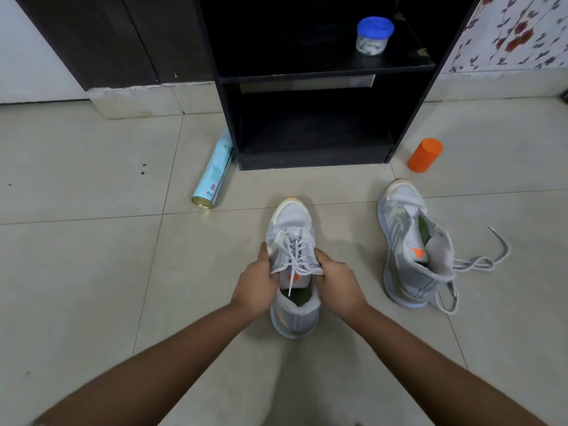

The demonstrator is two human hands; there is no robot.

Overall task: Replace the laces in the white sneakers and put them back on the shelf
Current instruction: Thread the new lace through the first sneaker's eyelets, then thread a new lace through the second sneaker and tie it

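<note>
Roughly halfway, I'd say. My left hand (256,282) and my right hand (336,282) are both clamped on the near sneaker (293,219), one on each side of the lacing, fingers curled round the upper by the tongue. It stands on the floor (92,241) right in front of me, toe pointing away toward the shelf unit (307,72). A white lace (295,250) criss-crosses through its eyelets nearly to the top, so this shoe looks threaded. I see no bow, though, and I cannot tell whether my fingers also pinch the lace ends. I judge that tightening and tying are left here.

The second sneaker (412,250) sits well apart to the right, tongue flopped open, with no lacing across the eyelets that I can see. A loose lace (479,262) lies on the tiles just beside it, trailing out to the right and round the heel. That shoe looks like the bigger job remaining: thread it, then tie it.

Neither shoe is on the shelf yet. The upper board holds a blue-lidded jar (373,35) toward its right. An orange container (425,155) stands on the floor right of the unit, and a spray can (213,173) lies to its left.
</note>
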